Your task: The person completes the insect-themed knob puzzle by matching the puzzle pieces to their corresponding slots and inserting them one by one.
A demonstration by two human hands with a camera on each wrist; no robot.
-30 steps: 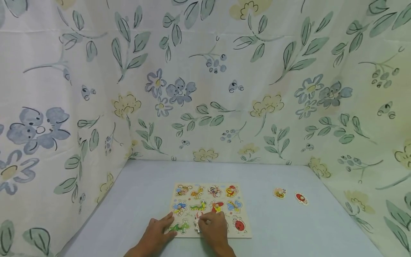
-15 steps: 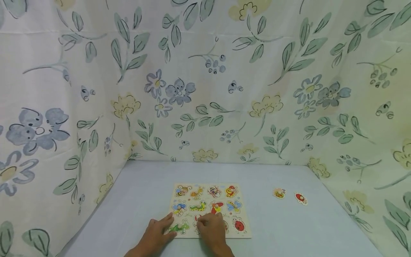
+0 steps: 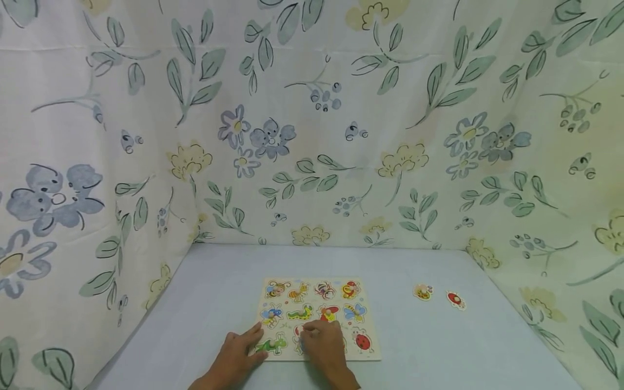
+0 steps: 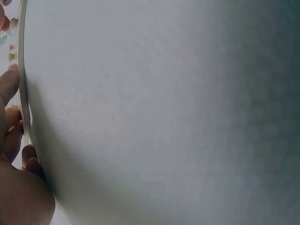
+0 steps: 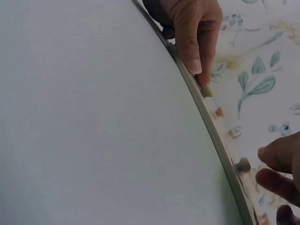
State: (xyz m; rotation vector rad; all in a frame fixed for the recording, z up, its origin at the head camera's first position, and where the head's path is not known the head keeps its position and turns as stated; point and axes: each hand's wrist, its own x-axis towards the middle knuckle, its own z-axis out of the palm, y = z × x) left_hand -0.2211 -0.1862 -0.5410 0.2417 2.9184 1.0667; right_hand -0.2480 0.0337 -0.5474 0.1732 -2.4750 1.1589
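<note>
A wooden insect peg puzzle board lies on the table, most of its pictured shapes carrying small knobs. My left hand rests at the board's near left corner, beside the green insect piece, its thumb along the near edge. Over the bottom row is my right hand, above a partly hidden piece with a red top. The right wrist view shows the thumb and fingers of that right hand a little apart from a knob, holding nothing. At the top there, the left hand touches the board.
Two loose puzzle pieces lie right of the board: a yellowish one and a red one. The pale table is enclosed at the back and sides by a floral curtain.
My right fingertips have shifted slightly and drawn off the knob of the red-topped piece. The left hand has stayed at the corner. The loose pieces lie as before.
</note>
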